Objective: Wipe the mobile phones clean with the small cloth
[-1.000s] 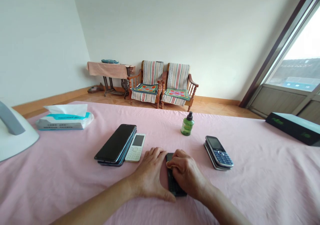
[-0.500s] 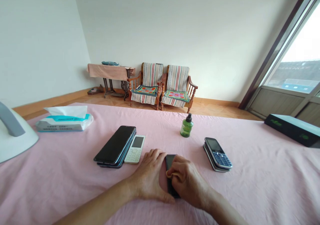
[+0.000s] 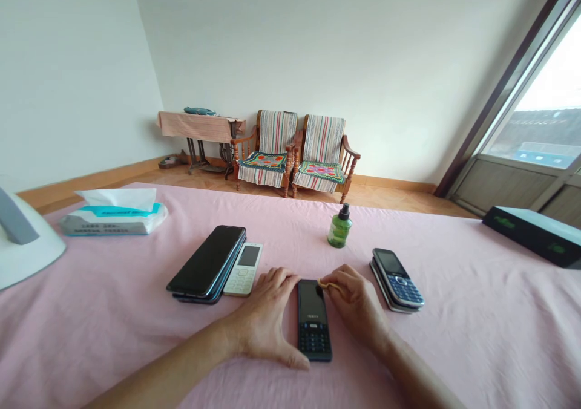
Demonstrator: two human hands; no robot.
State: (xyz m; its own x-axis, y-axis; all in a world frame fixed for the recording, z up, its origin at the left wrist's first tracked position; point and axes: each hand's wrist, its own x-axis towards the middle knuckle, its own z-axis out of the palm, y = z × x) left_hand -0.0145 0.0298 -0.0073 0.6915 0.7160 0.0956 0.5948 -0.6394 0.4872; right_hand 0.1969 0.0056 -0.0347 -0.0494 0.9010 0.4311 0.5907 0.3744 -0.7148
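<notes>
A dark keypad phone (image 3: 314, 321) lies face up on the pink cloth between my hands, its screen and keys in plain sight. My left hand (image 3: 265, 315) rests along its left side with thumb and fingers spread, the index fingertip by the top left corner and the thumb by the bottom left. At the phone's upper right edge, my right hand (image 3: 356, 303) has its fingers closed on a small yellowish cloth (image 3: 330, 285), mostly hidden in the grip. A white keypad phone (image 3: 244, 270) lies just beyond my left hand.
A stack of black smartphones (image 3: 209, 261) lies on the left, near a tissue pack (image 3: 113, 218) and a white appliance (image 3: 27, 245). Ahead stands a green pump bottle (image 3: 339, 229). Stacked blue keypad phones (image 3: 397, 279) and a black box (image 3: 531, 233) are on the right.
My right hand has moved off the dark phone's face to its upper right edge with the cloth, uncovering screen and keys. My left hand has stayed beside the phone.
</notes>
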